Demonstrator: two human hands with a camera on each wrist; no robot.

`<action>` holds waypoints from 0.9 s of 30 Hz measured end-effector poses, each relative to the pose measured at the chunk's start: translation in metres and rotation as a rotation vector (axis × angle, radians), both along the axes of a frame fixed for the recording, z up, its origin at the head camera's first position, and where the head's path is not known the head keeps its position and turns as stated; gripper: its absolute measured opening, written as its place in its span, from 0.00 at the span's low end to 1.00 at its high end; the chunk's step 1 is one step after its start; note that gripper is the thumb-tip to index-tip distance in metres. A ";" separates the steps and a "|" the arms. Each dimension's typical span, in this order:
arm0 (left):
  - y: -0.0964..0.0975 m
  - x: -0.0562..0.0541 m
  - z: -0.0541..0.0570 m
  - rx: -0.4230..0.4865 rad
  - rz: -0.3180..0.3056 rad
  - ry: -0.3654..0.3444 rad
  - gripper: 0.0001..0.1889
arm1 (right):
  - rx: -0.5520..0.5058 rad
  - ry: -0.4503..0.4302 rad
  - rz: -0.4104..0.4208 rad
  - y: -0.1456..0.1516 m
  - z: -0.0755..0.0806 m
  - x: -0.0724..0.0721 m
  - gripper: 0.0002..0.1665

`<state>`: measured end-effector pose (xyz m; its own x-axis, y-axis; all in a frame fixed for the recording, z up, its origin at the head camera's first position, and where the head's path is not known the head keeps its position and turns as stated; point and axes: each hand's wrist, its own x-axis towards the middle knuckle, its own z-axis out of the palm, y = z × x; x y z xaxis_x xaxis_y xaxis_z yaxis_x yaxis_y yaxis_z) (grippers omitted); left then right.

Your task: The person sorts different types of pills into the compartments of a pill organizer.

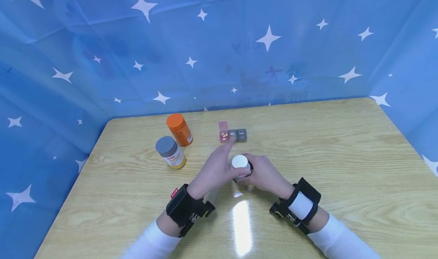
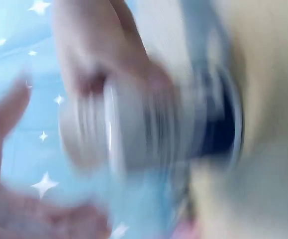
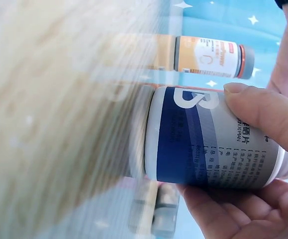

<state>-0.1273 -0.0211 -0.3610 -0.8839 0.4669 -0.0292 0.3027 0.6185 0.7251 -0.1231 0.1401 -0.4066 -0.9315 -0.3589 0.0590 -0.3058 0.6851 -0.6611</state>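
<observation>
A white-capped pill bottle (image 1: pixel 240 162) with a blue and white label is in front of me near the table's middle. My right hand (image 1: pixel 265 172) grips its body, with the thumb on the label in the right wrist view. Around the cap my left hand (image 1: pixel 215 167) is spread; in the left wrist view its thumb and fingers stand apart from the cap. Just beyond the hands lies a small pill organizer (image 1: pixel 242 135). Its pink compartment (image 1: pixel 224 136) has the lid up and tablets inside, while two grey compartments are closed.
To the left stand an orange bottle (image 1: pixel 176 124) with an orange cap and a yellow bottle (image 1: pixel 167 148) with a grey cap. The wooden table (image 1: pixel 325 145) ends at a blue star-patterned curtain (image 1: pixel 219 42) behind and at the sides.
</observation>
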 end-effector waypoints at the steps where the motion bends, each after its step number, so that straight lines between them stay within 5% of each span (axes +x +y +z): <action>1: 0.003 0.003 -0.003 0.072 0.057 -0.048 0.47 | 0.000 0.014 0.008 0.000 0.000 0.000 0.27; 6: 0.024 0.021 -0.021 0.350 0.219 -0.108 0.47 | 0.049 0.169 0.045 -0.001 -0.003 0.000 0.22; 10: 0.037 0.026 -0.034 0.401 0.277 0.008 0.38 | 0.104 0.259 0.054 -0.001 -0.004 0.000 0.19; 14: 0.038 0.021 -0.043 0.364 0.259 0.121 0.30 | 0.106 0.215 0.035 -0.003 -0.003 0.000 0.20; 18: 0.021 0.006 -0.049 0.340 0.064 0.113 0.29 | 0.067 0.080 0.007 -0.004 0.001 -0.001 0.25; 27: -0.010 -0.063 -0.040 0.394 -0.682 -0.365 0.38 | 0.043 0.009 -0.001 -0.002 0.000 -0.001 0.35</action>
<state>-0.1904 -0.0312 -0.4011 -0.3738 0.9273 0.0185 0.2228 0.0704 0.9723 -0.1244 0.1381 -0.4062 -0.9313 -0.3604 0.0523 -0.3111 0.7130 -0.6284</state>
